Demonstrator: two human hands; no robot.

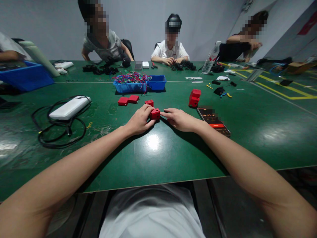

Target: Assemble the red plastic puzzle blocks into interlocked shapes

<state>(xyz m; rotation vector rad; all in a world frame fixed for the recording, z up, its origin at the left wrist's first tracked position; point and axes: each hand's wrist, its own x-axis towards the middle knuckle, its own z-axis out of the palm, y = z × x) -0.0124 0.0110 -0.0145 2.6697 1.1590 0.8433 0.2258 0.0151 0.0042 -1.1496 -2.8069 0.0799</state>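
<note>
My left hand (142, 119) is closed on a small red block (155, 114) with a dark hole in it, thumb at the near side and fingers at the far side. Just beyond it stands another red block (149, 102), partly behind my fingers. My right hand (177, 118) has its fingers stretched out flat over the table, the index fingertip at or close to the held block's right side. Two flat red pieces (128, 100) lie together at the far left. A stack of red blocks (194, 98) stands beyond my right hand.
A phone (215, 123) lies by my right wrist. At left is a white power bank (70, 107) with a coiled black cable (52, 142). Blue bins (157, 83), one full of coloured wires, stand mid-table. A bottle (211, 59) and several people are across the green table (153, 162).
</note>
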